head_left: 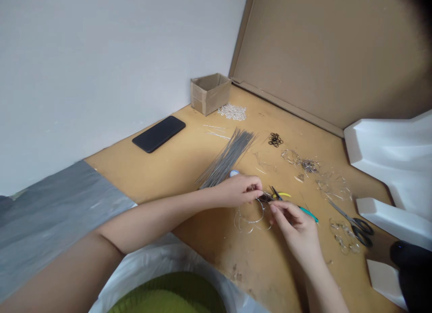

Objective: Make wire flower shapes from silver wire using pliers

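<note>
Above the table's near middle, my left hand is closed in a pinch on a looped silver wire piece. My right hand pinches the same piece from the other side, thumb against index finger. Thin rounded loops of the piece hang below my fingertips; its upper part between the hands is too small to make out. Just behind them lie pliers with teal and yellow handles, partly hidden by my right hand. A bundle of straight grey wires lies beyond my left wrist, near a small blue-and-white round thing.
A black phone and an open cardboard box stand along the wall, with clear beads beside the box. Black rings, tangled wire pieces and black-handled scissors lie rightward. White foam blocks border the right.
</note>
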Tool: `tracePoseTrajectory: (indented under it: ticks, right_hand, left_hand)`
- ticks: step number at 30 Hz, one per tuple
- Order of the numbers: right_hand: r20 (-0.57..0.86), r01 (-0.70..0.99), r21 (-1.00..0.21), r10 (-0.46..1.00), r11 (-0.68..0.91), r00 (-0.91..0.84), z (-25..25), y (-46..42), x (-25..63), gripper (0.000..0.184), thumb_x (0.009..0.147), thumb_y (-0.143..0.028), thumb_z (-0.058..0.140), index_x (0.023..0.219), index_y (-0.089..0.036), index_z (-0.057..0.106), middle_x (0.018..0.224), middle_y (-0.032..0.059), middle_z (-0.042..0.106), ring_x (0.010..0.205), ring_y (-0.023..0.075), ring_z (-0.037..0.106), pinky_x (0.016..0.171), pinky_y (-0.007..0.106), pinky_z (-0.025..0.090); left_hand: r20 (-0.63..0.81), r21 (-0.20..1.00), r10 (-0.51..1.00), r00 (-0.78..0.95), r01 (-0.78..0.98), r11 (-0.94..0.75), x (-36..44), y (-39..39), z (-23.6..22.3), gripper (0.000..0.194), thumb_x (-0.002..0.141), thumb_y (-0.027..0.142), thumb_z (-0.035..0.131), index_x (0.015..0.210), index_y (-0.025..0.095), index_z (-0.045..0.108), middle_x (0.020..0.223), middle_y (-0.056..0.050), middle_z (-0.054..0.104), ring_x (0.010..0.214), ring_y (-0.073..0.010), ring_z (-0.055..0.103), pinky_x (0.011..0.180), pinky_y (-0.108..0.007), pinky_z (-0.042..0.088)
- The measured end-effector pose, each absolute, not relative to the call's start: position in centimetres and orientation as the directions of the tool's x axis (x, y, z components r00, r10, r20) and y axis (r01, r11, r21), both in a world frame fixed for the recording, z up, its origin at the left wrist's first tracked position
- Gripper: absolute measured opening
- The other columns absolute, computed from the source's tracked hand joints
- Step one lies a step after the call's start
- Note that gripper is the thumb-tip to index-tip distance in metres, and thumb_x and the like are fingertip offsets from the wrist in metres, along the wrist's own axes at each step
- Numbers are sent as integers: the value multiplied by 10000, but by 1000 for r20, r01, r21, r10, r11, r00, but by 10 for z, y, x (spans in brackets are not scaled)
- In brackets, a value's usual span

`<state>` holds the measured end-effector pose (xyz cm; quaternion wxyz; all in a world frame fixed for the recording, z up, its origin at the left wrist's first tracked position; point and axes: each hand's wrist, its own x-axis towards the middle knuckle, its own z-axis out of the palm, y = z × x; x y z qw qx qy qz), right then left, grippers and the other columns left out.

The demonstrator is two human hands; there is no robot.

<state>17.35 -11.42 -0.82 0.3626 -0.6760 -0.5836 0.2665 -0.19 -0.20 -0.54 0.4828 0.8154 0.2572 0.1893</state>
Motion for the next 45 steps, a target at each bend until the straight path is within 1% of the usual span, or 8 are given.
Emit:
tracePoseTrajectory:
  ticks: [5,9,14,22,27,39,43,45]
  right_hand:
    - [17,476,-876,981,-78,193,-3,-114,171,177,793,-368,594,831,-202,643,587,1,597,515,136,556,520,256,461]
    - [-7,396,-914,978,-90,208,2,-112,170,180,777,-371,612,808,-195,638,635,7,610,495,122,563,511,253,474]
    - [-10,381,-920,975,-96,221,9,-112,168,205,766,-391,618,785,-188,633,631,13,614,479,123,571,503,256,490]
    - [-36,323,-940,973,-110,227,11,-112,169,213,758,-391,630,794,-181,632,626,17,622,461,121,573,482,256,502]
    - [-43,324,-938,970,-121,238,11,-112,168,218,758,-395,629,800,-182,634,628,22,629,460,124,578,477,262,509]
    - [-111,250,-955,971,-163,210,10,-112,167,251,741,-426,643,784,-179,631,623,31,651,481,139,600,507,272,519]
    - [-106,312,-934,968,-175,225,10,-113,168,260,720,-445,652,738,-186,646,527,11,605,469,143,574,480,266,489]
    - [-71,384,-911,973,-153,218,8,-113,170,252,709,-440,660,737,-189,668,548,13,606,473,137,553,458,257,459]
  left_hand:
    - [40,893,593,804,237,-382,-2,-2,-5,175,859,314,447,837,162,531,672,18,595,628,-85,525,590,-184,370]
    - [0,927,554,832,208,-313,-1,-2,-10,148,856,287,452,875,155,516,687,5,620,646,-91,561,601,-185,397]
    - [-65,966,503,862,181,-186,0,-1,-14,146,847,260,485,914,141,535,689,1,614,648,-89,591,598,-179,425]
    - [-189,973,428,884,228,-42,0,-2,-5,276,891,335,415,781,126,557,562,12,556,521,-78,564,534,-182,435]
    - [-243,970,409,880,229,82,1,-2,-3,242,903,313,397,833,129,538,635,17,588,448,-48,516,502,-179,431]
    - [-179,962,421,890,247,-115,-3,-3,0,246,880,305,421,719,141,510,597,24,559,490,-63,547,494,-162,408]
    - [-176,956,414,893,255,-143,-2,-2,-4,256,892,295,386,707,144,476,602,20,567,471,-59,544,493,-161,411]
    - [-171,958,424,890,250,-139,-2,-1,-5,247,895,288,374,712,146,460,598,23,561,464,-61,545,480,-161,409]
